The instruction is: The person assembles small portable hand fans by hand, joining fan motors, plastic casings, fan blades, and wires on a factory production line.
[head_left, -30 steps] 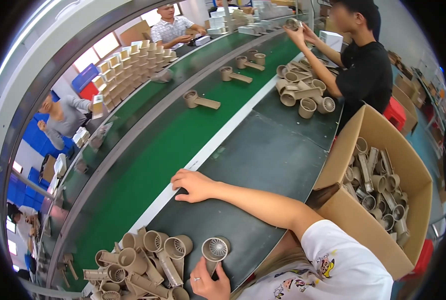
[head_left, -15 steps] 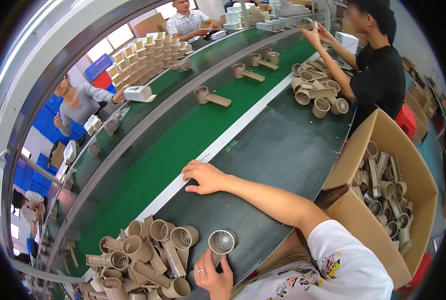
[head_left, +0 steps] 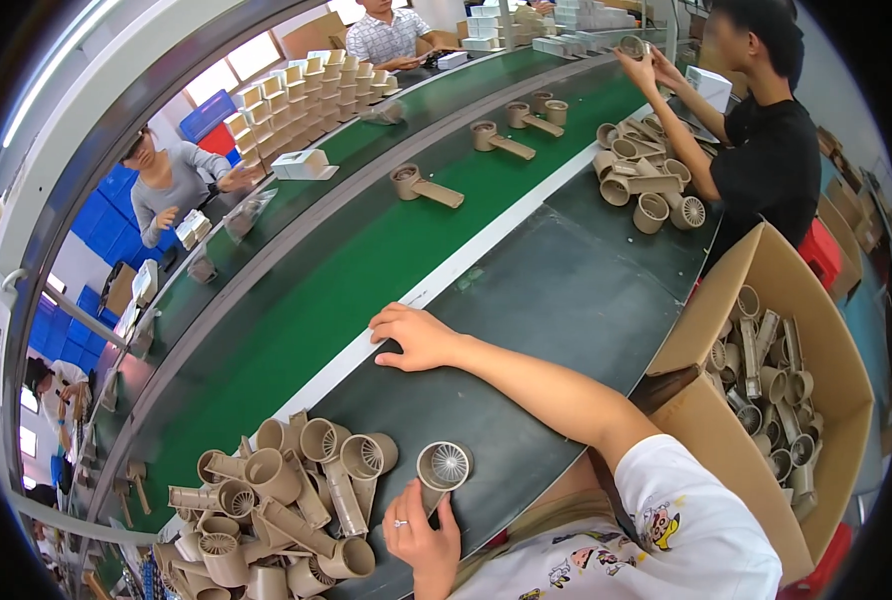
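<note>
My left hand (head_left: 421, 532), at the near edge of the workbench, is closed around the handle of a beige plastic housing (head_left: 446, 466). Its round cup faces up, showing a spoked grille inside; the handle is mostly hidden by my fingers. My right arm reaches across the dark bench top. My right hand (head_left: 413, 337) rests on the white rail (head_left: 340, 378) beside the green belt, fingers apart and holding nothing. Left of my left hand lies a heap of similar housings (head_left: 274, 474), jumbled at many angles.
Several housings (head_left: 426, 187) lie spaced along the green conveyor belt (head_left: 296, 320). An open carton (head_left: 796, 540) of housings stands at my right. Beyond it, a co-worker in black (head_left: 771, 150) holds a housing near another heap (head_left: 646, 180). Across the belt, a white box (head_left: 303, 165) lies near a grey-sleeved person.
The view has shifted slightly. Across the belt, the person in grey has let go of the white box, which now lies there. My hands keep nearly the same pose.
</note>
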{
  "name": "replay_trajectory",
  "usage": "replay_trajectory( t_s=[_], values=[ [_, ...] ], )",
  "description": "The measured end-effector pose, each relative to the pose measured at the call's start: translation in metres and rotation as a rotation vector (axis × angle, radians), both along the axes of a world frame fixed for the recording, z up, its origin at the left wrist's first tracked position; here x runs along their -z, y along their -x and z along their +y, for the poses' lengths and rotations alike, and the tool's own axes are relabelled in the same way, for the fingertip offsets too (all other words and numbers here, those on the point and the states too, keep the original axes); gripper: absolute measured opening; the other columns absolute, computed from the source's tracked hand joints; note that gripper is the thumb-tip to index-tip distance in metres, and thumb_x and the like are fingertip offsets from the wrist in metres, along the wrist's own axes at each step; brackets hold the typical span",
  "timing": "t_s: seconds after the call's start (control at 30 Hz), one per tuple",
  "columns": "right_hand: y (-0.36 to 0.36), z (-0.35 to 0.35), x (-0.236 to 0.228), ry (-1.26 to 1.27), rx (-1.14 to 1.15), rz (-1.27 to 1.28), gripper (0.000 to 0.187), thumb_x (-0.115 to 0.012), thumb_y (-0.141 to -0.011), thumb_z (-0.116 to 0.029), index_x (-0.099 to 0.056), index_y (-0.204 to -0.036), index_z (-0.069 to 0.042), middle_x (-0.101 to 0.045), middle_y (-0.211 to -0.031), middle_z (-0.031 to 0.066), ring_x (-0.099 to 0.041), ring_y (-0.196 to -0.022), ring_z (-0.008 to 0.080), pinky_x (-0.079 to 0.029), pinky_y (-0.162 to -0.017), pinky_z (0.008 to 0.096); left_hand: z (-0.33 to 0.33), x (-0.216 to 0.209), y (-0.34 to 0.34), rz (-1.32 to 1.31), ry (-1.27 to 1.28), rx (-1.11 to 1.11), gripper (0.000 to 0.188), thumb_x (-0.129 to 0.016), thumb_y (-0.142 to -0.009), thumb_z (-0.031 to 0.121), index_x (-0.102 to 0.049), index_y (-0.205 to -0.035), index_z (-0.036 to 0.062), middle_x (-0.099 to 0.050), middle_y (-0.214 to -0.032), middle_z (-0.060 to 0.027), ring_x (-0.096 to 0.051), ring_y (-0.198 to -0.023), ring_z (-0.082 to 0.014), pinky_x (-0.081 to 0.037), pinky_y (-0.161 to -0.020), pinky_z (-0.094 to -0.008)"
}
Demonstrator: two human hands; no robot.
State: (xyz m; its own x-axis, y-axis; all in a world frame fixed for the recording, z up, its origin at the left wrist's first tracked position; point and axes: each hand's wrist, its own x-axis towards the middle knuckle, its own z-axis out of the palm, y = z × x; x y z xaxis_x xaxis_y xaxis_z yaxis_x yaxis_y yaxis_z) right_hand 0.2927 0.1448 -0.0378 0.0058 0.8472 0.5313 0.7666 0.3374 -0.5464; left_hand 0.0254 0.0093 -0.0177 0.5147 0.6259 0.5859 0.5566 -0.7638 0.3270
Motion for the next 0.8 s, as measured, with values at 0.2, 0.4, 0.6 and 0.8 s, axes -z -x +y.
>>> replay_trajectory(
  t_s=[0.2, 0.4, 0.6, 0.8],
  values=[
    [-0.0009, -0.0025, -0.0031, 0.044, -0.009, 0.006, 0.031, -0.074, -0.078, -0.026, -0.068, -0.098, -0.003, -0.062, -0.114, 0.0122, -0.053, -0.115, 0.0291, -0.045, -0.097, 0.0383, -0.0012, -0.0008, -0.0004, 0.033, -0.043, -0.022, 0.047, -0.079, -0.073, 0.018, -0.062, -0.113, -0.0006, -0.066, -0.102, -0.012, -0.062, -0.095, -0.0317, -0.048, -0.081, -0.0418],
    [-0.0002, -0.0034, -0.0033, 0.021, -0.009, 0.017, 0.031, -0.074, -0.077, -0.026, -0.068, -0.096, -0.002, -0.063, -0.111, 0.0117, -0.053, -0.113, 0.0291, -0.045, -0.096, 0.0379, -0.0015, -0.0009, -0.0006, 0.025, -0.088, -0.022, 0.047, -0.079, -0.074, 0.02, -0.062, -0.113, -0.0016, -0.066, -0.103, -0.0121, -0.062, -0.095, -0.0321, -0.049, -0.081, -0.0418],
    [-0.0008, -0.004, -0.0068, 0.101, -0.029, 0.012, 0.033, -0.073, -0.078, -0.026, -0.067, -0.101, -0.002, -0.06, -0.119, 0.0135, -0.05, -0.119, 0.0296, -0.043, -0.1, 0.0383, -0.0029, -0.0041, -0.0017, 0.035, -0.09, -0.03, 0.046, -0.079, -0.073, 0.018, -0.062, -0.111, -0.0017, -0.066, -0.103, -0.0116, -0.062, -0.095, -0.0317, -0.049, -0.081, -0.0415],
    [-0.0011, -0.0038, -0.0064, 0.1, -0.029, 0.026, 0.034, -0.074, -0.078, -0.026, -0.067, -0.101, -0.002, -0.06, -0.118, 0.0131, -0.051, -0.118, 0.0293, -0.044, -0.099, 0.0382, -0.0026, -0.0031, -0.0023, 0.035, -0.068, -0.033, 0.045, -0.078, -0.072, 0.014, -0.062, -0.11, -0.0016, -0.066, -0.102, -0.011, -0.062, -0.092, -0.0309, -0.05, -0.079, -0.0413]
  ],
)
